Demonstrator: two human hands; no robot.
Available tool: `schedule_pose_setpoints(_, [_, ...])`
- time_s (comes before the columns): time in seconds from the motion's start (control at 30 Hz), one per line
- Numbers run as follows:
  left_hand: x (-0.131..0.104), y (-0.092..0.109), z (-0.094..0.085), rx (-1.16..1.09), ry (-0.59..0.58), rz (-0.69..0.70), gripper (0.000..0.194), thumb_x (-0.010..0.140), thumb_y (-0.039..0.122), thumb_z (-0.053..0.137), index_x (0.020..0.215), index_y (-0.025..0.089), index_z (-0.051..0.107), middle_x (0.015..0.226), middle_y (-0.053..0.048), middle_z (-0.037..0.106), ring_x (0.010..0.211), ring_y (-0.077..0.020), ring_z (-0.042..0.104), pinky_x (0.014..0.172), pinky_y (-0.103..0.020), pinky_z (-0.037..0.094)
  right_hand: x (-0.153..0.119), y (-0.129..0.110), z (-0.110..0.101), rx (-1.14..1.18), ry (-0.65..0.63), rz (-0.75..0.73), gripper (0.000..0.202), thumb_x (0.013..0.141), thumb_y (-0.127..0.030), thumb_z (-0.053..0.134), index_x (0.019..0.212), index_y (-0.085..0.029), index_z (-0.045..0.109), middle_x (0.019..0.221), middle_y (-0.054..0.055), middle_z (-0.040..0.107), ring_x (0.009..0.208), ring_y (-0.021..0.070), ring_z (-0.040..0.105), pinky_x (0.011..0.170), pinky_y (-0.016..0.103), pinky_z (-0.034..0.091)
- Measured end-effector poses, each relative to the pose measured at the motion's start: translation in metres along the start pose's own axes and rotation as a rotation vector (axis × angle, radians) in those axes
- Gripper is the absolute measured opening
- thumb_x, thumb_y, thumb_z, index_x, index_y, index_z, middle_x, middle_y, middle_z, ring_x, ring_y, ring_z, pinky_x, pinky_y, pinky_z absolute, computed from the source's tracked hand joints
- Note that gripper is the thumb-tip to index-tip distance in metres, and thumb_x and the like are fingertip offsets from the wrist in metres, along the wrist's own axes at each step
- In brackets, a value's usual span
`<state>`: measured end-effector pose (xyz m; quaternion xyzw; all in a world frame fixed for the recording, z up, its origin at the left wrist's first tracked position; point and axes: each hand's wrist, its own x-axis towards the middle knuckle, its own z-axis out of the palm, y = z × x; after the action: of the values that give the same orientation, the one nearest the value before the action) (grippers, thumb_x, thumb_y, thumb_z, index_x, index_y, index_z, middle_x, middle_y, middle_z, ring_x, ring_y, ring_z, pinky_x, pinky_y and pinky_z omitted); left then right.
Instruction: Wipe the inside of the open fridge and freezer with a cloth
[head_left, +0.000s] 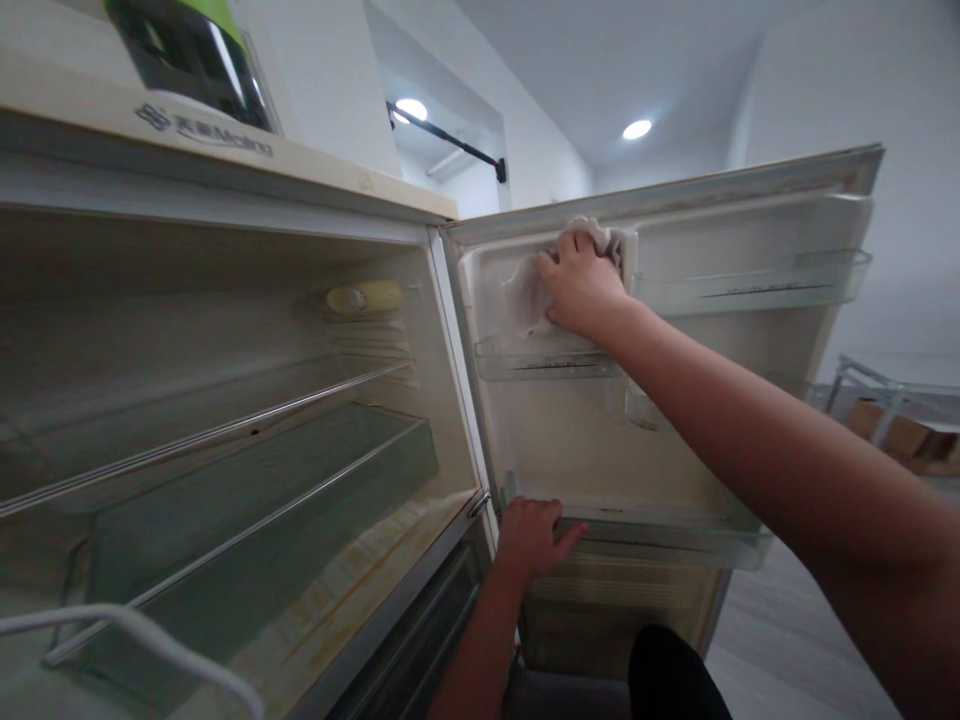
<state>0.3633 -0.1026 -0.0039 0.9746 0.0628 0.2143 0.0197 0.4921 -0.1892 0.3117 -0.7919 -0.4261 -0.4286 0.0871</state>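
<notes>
The right hand (581, 285) is curling its fingers, partly spread, over a crumpled pale cloth (592, 230) and pressing it against the upper inner face of the fridge door (555, 430), hinge side. The cloth is lying under and just beyond the fingertips, above the door's small clear shelf (555, 362). The left hand (531, 535) is resting loosely open, thumb out, at the hinge-side end of the door's lower shelf (675, 545). The hand seems to be working the cloth over the panel; shifting it appears to call for steady pressure, clear of the shelf.
</notes>
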Motion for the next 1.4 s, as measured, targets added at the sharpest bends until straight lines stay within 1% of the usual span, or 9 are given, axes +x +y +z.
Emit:
schedule_pose_setpoints(0.13, [-0.001,0.000,0.000,-0.008,0.006,-0.001,0.052,0.093,0.068,0.045,0.078,0.021,0.063,0.076,-0.005,0.073,0.078,-0.0266,0.070,0.079,-0.041,0.047,0.007,-0.012,0.005,-0.018,-0.051,-0.093,0.049,0.086,-0.018,0.067,0.133,-0.008,0.057,0.139,0.025,0.051,0.131,0.0396,0.048,0.096,0.044,0.052])
schedule_pose_setpoints(0.3, [0.000,-0.004,0.000,-0.007,0.013,0.018,0.053,0.094,0.068,0.044,0.079,0.021,0.064,0.076,-0.006,0.074,0.077,-0.0267,0.071,0.078,-0.041,0.049,0.018,-0.027,0.014,0.215,-0.250,-0.287,0.060,0.077,-0.030,0.081,0.131,-0.012,0.060,0.132,0.019,0.058,0.115,0.0308,0.061,0.097,0.036,0.050])
schedule_pose_setpoints(0.4, [-0.001,-0.004,-0.001,0.010,0.013,0.014,0.051,0.093,0.067,0.046,0.078,0.021,0.063,0.076,-0.005,0.074,0.077,-0.0272,0.071,0.077,-0.042,0.049,0.019,-0.037,0.014,0.276,-0.340,-0.339,0.053,0.080,-0.032,0.077,0.129,-0.016,0.063,0.131,0.017,0.062,0.113,0.0289,0.063,0.093,0.034,0.049])
schedule_pose_setpoints(0.53, [-0.001,-0.004,-0.001,0.015,0.014,0.020,0.051,0.093,0.067,0.046,0.078,0.021,0.063,0.076,-0.005,0.074,0.077,-0.0270,0.071,0.076,-0.041,0.049,0.014,-0.037,0.003,0.180,-0.441,-0.266,0.045,0.082,-0.030,0.073,0.123,-0.014,0.067,0.122,0.016,0.069,0.110,0.0301,0.066,0.087,0.034,0.051])
schedule_pose_setpoints(0.73, [-0.002,-0.006,0.000,0.013,0.013,0.032,0.053,0.094,0.068,0.044,0.080,0.021,0.064,0.078,-0.006,0.074,0.079,-0.0270,0.072,0.078,-0.041,0.049,0.001,-0.011,-0.013,-0.035,-0.516,-0.004,0.042,0.078,-0.032,0.075,0.115,-0.011,0.072,0.115,0.021,0.072,0.104,0.0362,0.069,0.084,0.042,0.055])
schedule_pose_setpoints(0.87, [-0.001,-0.004,-0.001,0.014,0.010,0.032,0.055,0.095,0.068,0.040,0.082,0.021,0.064,0.079,-0.007,0.075,0.080,-0.0273,0.072,0.079,-0.041,0.048,-0.005,-0.006,-0.009,-0.014,-0.508,-0.017,0.040,0.082,-0.033,0.071,0.115,-0.010,0.073,0.115,0.023,0.072,0.103,0.0373,0.069,0.083,0.043,0.056])
schedule_pose_setpoints(1.07, [0.003,-0.001,-0.001,0.007,-0.015,0.024,0.053,0.095,0.067,0.042,0.081,0.021,0.064,0.078,-0.006,0.074,0.079,-0.0269,0.071,0.078,-0.040,0.047,-0.007,-0.007,0.001,0.121,-0.588,-0.039,0.038,0.087,-0.036,0.067,0.113,-0.010,0.074,0.118,0.021,0.073,0.103,0.0335,0.070,0.083,0.039,0.056])
schedule_pose_setpoints(1.2, [0.007,0.002,0.002,0.018,-0.010,0.007,0.053,0.096,0.067,0.041,0.082,0.021,0.065,0.078,-0.007,0.074,0.079,-0.0273,0.072,0.078,-0.041,0.047,-0.007,-0.002,0.006,0.147,-0.571,-0.026,0.039,0.089,-0.042,0.066,0.112,-0.011,0.074,0.118,0.020,0.073,0.104,0.0337,0.070,0.083,0.039,0.054])
schedule_pose_setpoints(1.4, [0.010,0.005,0.010,0.023,0.033,-0.010,0.055,0.097,0.067,0.038,0.084,0.020,0.065,0.080,-0.007,0.075,0.080,-0.0275,0.071,0.080,-0.041,0.047,-0.005,0.009,0.018,0.225,-0.530,-0.019,0.047,0.086,-0.055,0.067,0.108,-0.014,0.074,0.114,0.017,0.074,0.097,0.0314,0.070,0.073,0.035,0.051])
